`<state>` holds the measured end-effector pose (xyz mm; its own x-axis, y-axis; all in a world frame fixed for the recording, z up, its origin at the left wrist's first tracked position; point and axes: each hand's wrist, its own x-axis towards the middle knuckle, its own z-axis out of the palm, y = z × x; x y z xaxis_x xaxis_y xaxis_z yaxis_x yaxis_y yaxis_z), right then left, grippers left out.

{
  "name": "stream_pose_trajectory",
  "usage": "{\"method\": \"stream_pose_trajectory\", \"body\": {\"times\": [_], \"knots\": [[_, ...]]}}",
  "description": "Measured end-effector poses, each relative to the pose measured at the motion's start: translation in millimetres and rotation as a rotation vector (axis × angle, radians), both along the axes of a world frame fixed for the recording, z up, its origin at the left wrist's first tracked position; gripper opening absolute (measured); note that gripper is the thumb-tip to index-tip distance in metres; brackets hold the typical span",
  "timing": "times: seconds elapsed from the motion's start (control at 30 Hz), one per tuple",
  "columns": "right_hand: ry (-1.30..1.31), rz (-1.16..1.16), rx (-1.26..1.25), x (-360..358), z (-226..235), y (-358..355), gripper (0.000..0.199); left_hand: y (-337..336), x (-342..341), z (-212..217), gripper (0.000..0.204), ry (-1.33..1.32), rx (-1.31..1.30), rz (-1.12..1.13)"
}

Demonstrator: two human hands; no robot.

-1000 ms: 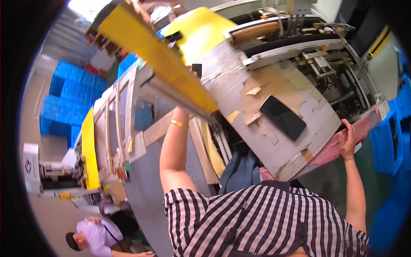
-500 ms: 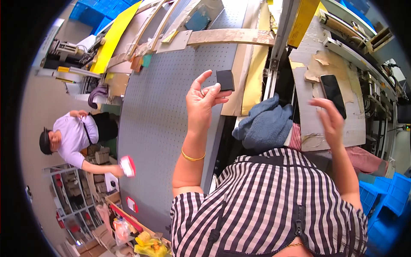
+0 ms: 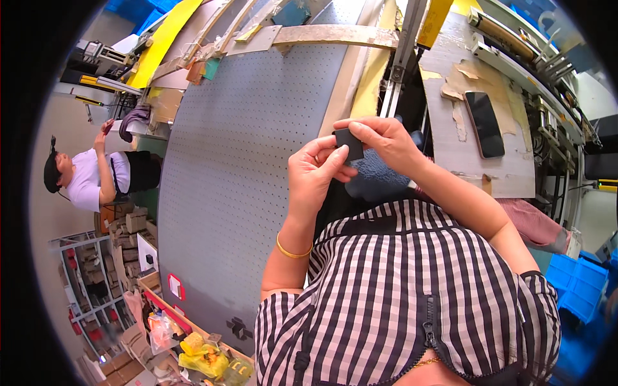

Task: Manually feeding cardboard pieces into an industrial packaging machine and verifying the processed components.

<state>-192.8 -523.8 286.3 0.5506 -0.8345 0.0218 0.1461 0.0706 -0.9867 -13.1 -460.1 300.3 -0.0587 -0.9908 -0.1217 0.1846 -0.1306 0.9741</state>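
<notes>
A small flat black square piece (image 3: 349,145), like a little box or lid, is held up in front of my chest. My left hand (image 3: 311,172) pinches its lower left side between thumb and fingers. From the upper right, my right hand (image 3: 387,143) grips its top edge with thumb and forefinger. Both hands are closed on the piece, above the near edge of the grey perforated table (image 3: 251,128). The underside of the piece is hidden.
A dark phone (image 3: 484,125) lies on the cardboard-covered board to the right. Blue cloth (image 3: 380,177) is beneath my hands. Across the table, a person (image 3: 96,174) holds something small and dark. A red-edged white card (image 3: 175,287) and a box of bags (image 3: 203,357) are at lower left.
My right hand has come in from the right and taken hold of the black piece. The piece is lower and nearer. The other person has drawn back from the table, arm raised.
</notes>
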Motion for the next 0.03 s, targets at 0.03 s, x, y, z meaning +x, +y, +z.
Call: {"method": "stream_pose_trajectory", "body": {"times": [0.03], "knots": [[0.047,0.001,0.001,-2.1,-2.3,3.8,0.032,-0.6,3.3,-0.8,0.040,-0.066,0.049,-0.065]]}}
